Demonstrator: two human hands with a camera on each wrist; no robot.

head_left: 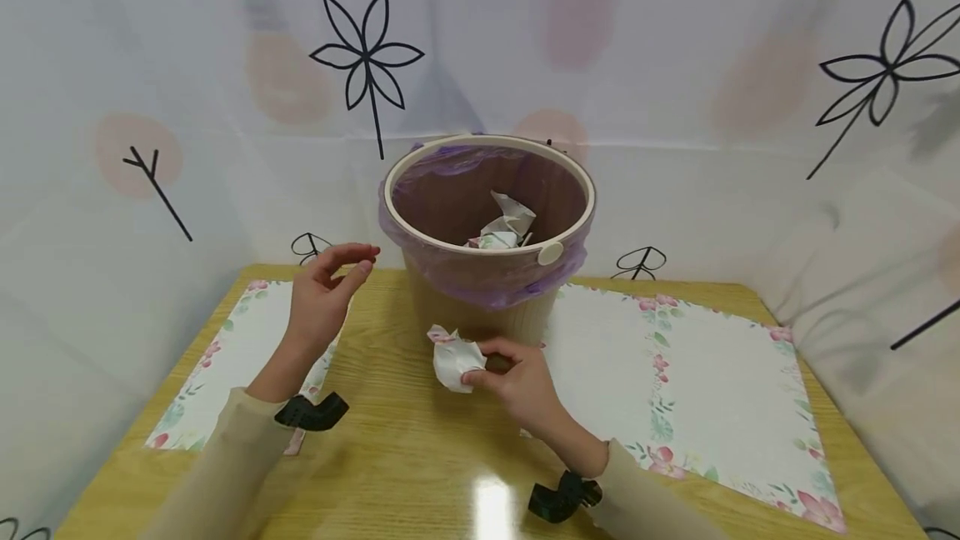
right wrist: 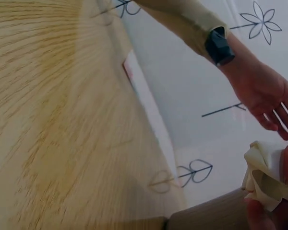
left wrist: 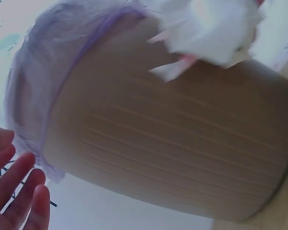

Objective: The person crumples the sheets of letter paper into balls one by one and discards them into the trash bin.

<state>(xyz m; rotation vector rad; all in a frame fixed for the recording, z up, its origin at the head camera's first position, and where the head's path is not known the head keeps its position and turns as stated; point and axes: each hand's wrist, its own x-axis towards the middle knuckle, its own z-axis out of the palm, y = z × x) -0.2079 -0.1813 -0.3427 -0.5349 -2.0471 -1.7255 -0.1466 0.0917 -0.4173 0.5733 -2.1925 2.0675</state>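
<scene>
My right hand pinches a crumpled ball of white paper between thumb and fingers, in front of the trash bin. Pink print shows on the paper's top edge. To the left of the bin my left hand is raised with loosely bent fingers, holding nothing; its fingers show beside the bin in the left wrist view. The brown trash bin has a cream rim and a purple bag folded over it. Inside lies crumpled paper.
White floral-bordered paper sheets lie on the wooden table: one sheet at left, partly behind my left forearm, and more sheets at right. Patterned white cloth hangs behind the bin and along both sides.
</scene>
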